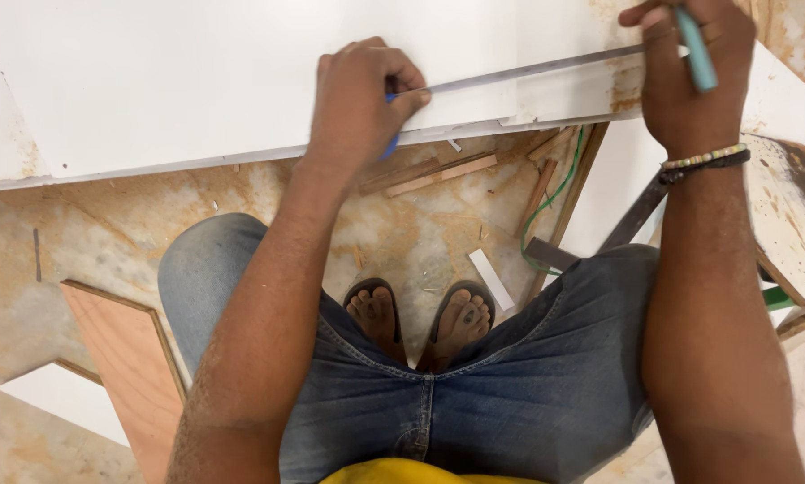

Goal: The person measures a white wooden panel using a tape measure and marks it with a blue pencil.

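Marking white board [241,81] along metal ruler [528,72], judging by pose. Left hand [362,103] clamped on blue pen [390,143], pinning ruler's left end. Right hand [685,76] closed round teal tool [696,49], far right. Next: steady ruler, even stroke.

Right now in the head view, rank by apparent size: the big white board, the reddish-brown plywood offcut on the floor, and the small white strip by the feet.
1. White board, largest by far, though cut off by the frame.
2. Plywood offcut, partly cut off too.
3. White strip, clearly smallest.
The board sits nearer the camera than the floor pieces, which inflates it somewhat.
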